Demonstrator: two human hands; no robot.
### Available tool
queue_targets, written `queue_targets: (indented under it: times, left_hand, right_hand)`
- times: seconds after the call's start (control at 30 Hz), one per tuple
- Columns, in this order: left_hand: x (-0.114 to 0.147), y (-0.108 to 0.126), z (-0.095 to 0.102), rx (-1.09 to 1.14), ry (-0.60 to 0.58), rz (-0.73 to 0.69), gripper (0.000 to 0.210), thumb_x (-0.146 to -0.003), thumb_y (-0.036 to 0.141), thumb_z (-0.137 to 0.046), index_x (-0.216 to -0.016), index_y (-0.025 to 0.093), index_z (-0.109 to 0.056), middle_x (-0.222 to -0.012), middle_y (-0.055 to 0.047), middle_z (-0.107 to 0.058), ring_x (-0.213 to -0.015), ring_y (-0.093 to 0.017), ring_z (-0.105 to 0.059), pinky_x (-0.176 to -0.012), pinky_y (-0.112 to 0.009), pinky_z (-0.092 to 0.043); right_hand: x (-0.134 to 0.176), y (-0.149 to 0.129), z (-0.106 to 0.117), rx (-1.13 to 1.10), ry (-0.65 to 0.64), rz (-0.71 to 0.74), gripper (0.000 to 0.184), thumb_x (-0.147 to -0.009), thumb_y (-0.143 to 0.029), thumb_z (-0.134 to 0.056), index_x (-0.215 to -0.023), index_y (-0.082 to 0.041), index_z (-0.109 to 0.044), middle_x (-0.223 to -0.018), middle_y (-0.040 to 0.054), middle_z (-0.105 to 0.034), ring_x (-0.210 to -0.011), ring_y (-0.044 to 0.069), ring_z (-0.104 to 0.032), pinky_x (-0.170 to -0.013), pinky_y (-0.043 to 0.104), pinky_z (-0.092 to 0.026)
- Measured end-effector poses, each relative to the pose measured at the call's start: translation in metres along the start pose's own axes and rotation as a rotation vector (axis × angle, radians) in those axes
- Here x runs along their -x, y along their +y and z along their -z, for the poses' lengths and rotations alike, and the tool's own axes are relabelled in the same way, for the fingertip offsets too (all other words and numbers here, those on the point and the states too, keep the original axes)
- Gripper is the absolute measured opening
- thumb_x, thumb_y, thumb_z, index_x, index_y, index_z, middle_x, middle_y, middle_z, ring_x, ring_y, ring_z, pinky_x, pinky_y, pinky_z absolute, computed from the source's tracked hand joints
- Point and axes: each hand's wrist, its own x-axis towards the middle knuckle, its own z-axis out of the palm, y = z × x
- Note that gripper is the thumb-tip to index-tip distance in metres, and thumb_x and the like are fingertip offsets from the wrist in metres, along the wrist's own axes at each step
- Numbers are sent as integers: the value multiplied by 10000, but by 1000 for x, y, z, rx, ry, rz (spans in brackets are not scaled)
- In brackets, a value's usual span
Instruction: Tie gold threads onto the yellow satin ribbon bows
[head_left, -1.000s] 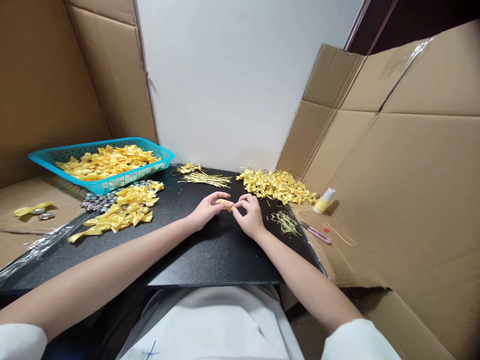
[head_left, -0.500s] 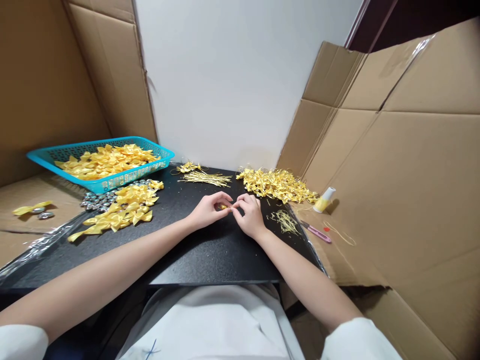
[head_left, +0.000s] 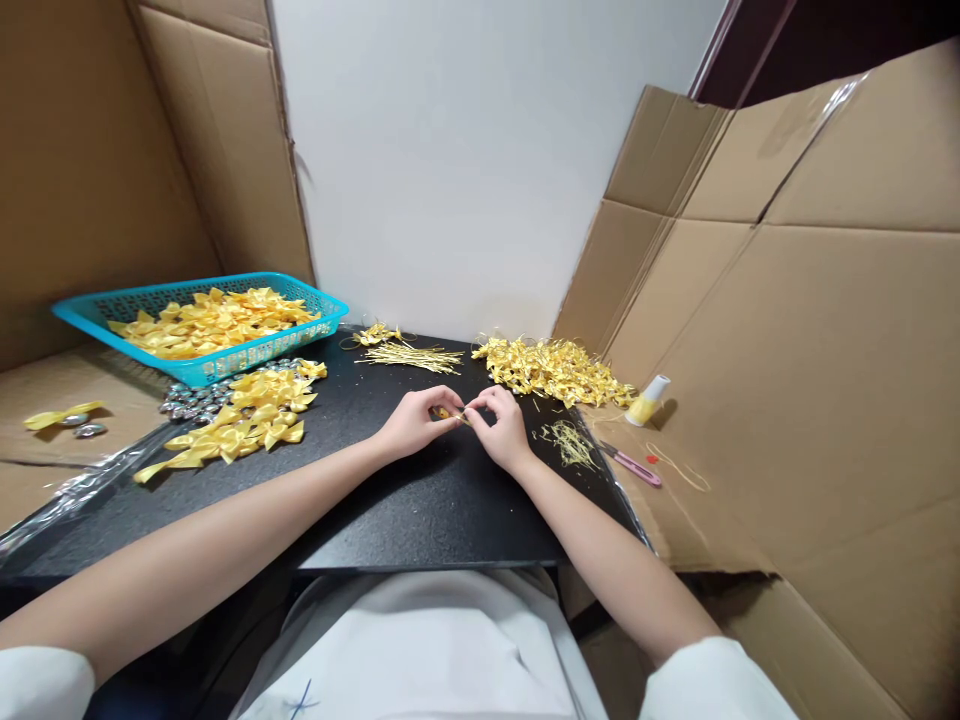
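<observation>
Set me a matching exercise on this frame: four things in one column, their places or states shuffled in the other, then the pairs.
Column one
1. Turquoise basket
2. Gold wire-like strips
3. Thread cone
4. Small yellow piece

Column two
A. On the cardboard at the right
B. At the fingertips of the left hand and right hand
C. Full of yellow ribbon bows
D. Lying in a loose bundle on the black tabletop, near the white wall

Pairs: 1-C, 2-D, 3-A, 4-B
</observation>
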Motion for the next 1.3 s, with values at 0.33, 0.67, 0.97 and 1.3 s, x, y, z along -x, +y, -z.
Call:
queue_targets:
  times: [0.33,0.67,0.97,1.3]
  left_hand:
    - [-2,-9,-2,237,-39,86,312,-724,410,-702,-882,158,-610,-786,-41,-703,-747,-174,-661,-665,-271,-478]
    - [2,-6,0,129,-17,24,233,-774,392,-644,-811,170,-584,-764,-17,-679,-723,-149,-623,-672,-265,-457]
    - [2,-6,-1,36,-11,73,200,-740,363,-652,-781,176,-711,-783,-27,-726,-730,-164,-626,-703,-273,-475]
    - [0,-6,0,154,-60,193,240,-704,385,-688,-778,159,-722,-722,-29,-735,-621,-145,-618,-620,-253,-480]
  right_hand:
    - [-6,15,1,-212,-241,-75,19,-795,-225,-632,-793,-209,-642,-854,9,-644,-823,163,-540,-808,323,-429]
    - [-5,12,6,-157,-274,-51,46,-820,-212,-611,-775,-200,-611,-808,-2,-635,-830,154,-541,-782,286,-420]
    - [-4,2,8,5,-320,-51,105,-860,-181,-558,-766,-206,-597,-834,10,-643,-867,176,-542,-813,328,-390]
    - [-2,1,6,75,-365,-33,91,-892,-190,-539,-810,-203,-577,-900,9,-644,-915,177,-528,-874,353,-330]
